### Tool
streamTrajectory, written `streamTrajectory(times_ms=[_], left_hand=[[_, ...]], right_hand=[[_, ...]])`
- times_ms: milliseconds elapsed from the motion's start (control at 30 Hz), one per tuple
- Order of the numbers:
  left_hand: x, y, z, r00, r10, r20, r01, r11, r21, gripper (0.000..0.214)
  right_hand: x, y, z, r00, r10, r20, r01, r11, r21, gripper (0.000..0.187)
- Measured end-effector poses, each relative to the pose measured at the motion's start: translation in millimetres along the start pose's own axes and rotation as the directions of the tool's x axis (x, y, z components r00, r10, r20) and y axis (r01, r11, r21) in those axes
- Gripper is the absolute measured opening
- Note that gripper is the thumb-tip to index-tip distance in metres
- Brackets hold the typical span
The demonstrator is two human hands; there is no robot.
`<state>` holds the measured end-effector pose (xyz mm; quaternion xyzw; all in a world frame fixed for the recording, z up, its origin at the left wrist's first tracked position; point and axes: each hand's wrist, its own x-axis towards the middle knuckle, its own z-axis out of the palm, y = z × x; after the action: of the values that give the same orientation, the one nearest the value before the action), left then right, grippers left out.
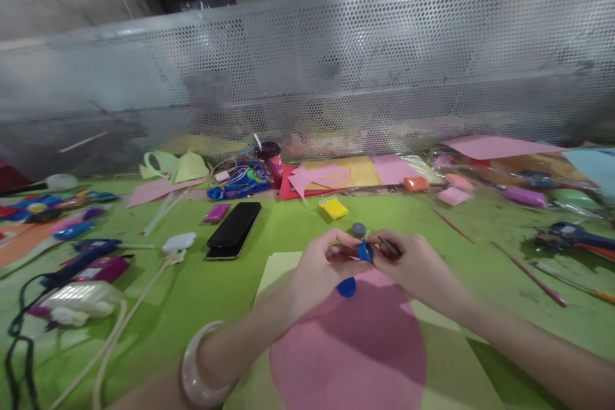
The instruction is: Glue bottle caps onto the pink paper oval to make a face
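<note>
Both my hands meet above a pink paper circle (350, 346) that lies on a pale yellow sheet (278, 269). My left hand (319, 269) pinches a small blue piece (364, 251) between thumb and fingers. My right hand (413, 266) is closed round a thin dark tool (390, 246) whose tip touches that blue piece. A second blue piece (346, 286) lies on the pink circle just below my hands. A small grey cap (358, 229) sits on the green table just beyond them.
A black phone (234, 229) lies to the left, with a glue gun (79, 253), a white plug (179, 242) and cords. Yellow clay (334, 208), orange clay (416, 183), coloured papers and a red cup (270, 160) line the mesh fence (336, 64). Thin pink sticks (528, 272) lie right.
</note>
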<state>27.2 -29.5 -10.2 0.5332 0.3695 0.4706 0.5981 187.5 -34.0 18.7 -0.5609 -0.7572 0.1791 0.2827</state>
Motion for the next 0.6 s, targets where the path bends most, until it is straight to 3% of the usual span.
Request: streamTrajectory(times_ms=[167, 300, 600], left_hand=[[2.1, -4.3, -1.0, 0.999, 0.035, -0.012, -0.035, 0.999, 0.025, 0.030], [1.0, -3.0, -1.0, 0.999, 0.048, 0.003, -0.048, 0.996, 0.070, 0.030], [-0.3, -6.7, 0.8, 0.993, 0.117, 0.032, -0.118, 0.993, 0.018, 0.030]], right_hand=[[1.7, -1.0, 1.1, 0.997, 0.062, -0.038, -0.062, 0.998, -0.006, 0.021], [1.7, -2.3, -0.5, 0.997, 0.082, 0.008, -0.082, 0.994, 0.067, 0.018], [-0.8, -0.3, -2.2, 0.998, 0.050, 0.041, -0.054, 0.992, 0.113, 0.016]])
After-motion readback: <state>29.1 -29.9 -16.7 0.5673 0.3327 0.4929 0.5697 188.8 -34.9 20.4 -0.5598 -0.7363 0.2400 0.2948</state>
